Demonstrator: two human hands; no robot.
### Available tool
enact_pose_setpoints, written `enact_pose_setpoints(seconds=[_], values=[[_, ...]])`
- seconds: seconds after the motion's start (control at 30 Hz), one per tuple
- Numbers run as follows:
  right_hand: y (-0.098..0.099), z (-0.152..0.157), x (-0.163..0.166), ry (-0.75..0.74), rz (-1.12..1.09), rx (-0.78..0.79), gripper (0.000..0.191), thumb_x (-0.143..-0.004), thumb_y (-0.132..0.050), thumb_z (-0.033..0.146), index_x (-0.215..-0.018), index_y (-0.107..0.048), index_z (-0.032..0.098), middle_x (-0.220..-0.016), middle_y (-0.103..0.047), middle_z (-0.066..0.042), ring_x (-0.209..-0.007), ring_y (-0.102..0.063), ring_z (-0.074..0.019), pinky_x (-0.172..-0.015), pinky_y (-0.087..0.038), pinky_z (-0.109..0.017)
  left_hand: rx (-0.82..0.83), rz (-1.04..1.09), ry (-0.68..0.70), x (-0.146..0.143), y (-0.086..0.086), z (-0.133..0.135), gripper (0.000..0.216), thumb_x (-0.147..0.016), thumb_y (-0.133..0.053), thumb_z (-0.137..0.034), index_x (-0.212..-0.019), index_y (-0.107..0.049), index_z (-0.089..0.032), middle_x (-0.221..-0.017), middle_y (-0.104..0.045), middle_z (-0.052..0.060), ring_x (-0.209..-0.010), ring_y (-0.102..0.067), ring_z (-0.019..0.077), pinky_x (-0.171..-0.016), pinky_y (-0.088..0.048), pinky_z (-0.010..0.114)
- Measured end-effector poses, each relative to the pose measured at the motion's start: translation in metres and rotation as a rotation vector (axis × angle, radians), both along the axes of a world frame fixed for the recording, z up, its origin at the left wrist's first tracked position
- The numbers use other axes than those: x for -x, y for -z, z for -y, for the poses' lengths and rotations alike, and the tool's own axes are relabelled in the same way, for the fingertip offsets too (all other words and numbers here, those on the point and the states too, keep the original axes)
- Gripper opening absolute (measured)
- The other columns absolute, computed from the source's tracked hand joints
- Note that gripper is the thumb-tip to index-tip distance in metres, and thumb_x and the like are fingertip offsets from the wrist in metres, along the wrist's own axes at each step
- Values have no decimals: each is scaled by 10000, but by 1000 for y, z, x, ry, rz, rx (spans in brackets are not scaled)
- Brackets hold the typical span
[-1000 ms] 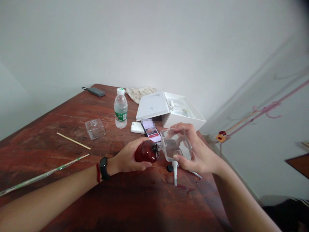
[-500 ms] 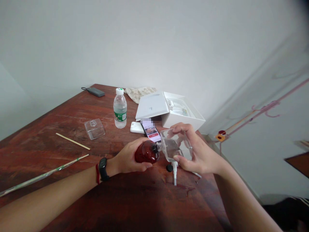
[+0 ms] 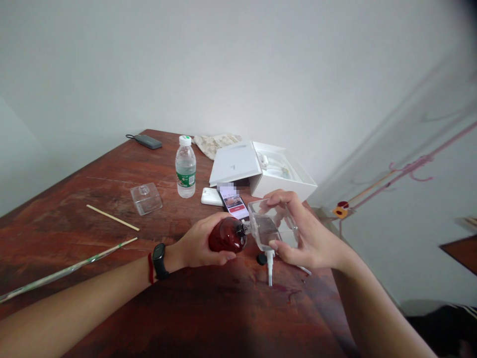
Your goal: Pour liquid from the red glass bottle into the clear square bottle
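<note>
My left hand (image 3: 204, 241) is wrapped round a reddish-brown bottle (image 3: 227, 236), whose dark neck points right. In my right hand (image 3: 301, 231) is a clear square glass bottle (image 3: 266, 226), tipped on its side with its neck facing left. The two necks meet mouth to mouth; whether they touch cannot be made out. Some liquid seems to lie inside the clear bottle. Beneath it on the table are a black cap (image 3: 261, 259) and a white pump head (image 3: 270, 268), partly hidden by the bottle and my right hand.
A second square glass bottle (image 3: 146, 199) and a water bottle (image 3: 185, 169) stand on the wooden table (image 3: 112, 174). Behind my hands lie a phone (image 3: 234, 201), a white device (image 3: 211, 197) and an open white box (image 3: 283, 184). Thin sticks (image 3: 112, 218) lie left.
Both hands and the two bottles keep nearly the same place and tilt, with only a very slight shift to the right.
</note>
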State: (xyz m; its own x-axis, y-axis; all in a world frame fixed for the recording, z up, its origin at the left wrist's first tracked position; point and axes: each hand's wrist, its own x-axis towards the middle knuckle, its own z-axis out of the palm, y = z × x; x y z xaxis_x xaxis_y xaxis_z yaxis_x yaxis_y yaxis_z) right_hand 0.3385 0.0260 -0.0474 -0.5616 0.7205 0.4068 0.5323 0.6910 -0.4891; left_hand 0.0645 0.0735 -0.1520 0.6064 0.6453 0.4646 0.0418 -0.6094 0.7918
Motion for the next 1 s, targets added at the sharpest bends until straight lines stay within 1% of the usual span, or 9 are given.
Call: enact_pose_setpoints(seconds=[0.13, 0.33, 0.6, 0.77, 1.0], values=[[-1, 1, 0, 5, 11, -2, 641, -813, -758, 285, -1340, -393, 282, -1223, -632, -108, -1056, -677, -323, -782, -566, -426, -9, 15, 10, -1, -3, 1, 653, -821, -831, -544, -1322, -621, -181, -1247, -748, 122, -1110, -731, 323, -1041, -566, 475], [-1, 2, -1, 6, 20, 1, 623, -805, -747, 275, -1324, -401, 267, -1233, -619, -113, -1074, -670, -317, -790, -568, -418, -4, 7, 13, -2, -5, 1, 648, -817, -830, -529, -1321, -622, -178, -1259, -750, 123, -1131, -727, 326, -1045, -561, 482], [-2, 3, 0, 12, 18, 14, 606, -823, -734, 295, -1330, -404, 262, -1206, -638, -110, -1074, -671, -313, -760, -566, -399, -41, -1, -1, -1, -3, 0, 650, -799, -847, -492, -1325, -620, -185, -1256, -745, 113, -1121, -724, 321, -1039, -553, 479], [-2, 3, -2, 19, 35, -4, 593, -832, -739, 309, -1326, -415, 258, -1238, -625, -122, -1099, -662, -321, -791, -577, -419, -28, -8, -1, -1, -3, 0, 661, -802, -835, -520, -1323, -619, -175, -1261, -745, 125, -1125, -725, 329, -1025, -560, 476], [-2, 4, -3, 9, 42, 13, 609, -845, -742, 324, -1350, -408, 258, -1271, -611, -123, -1068, -664, -302, -799, -583, -417, -26, -37, 5, 0, 0, 0, 681, -793, -850, -514, -1342, -609, -192, -1289, -739, 118, -1150, -717, 329, -1050, -552, 478]])
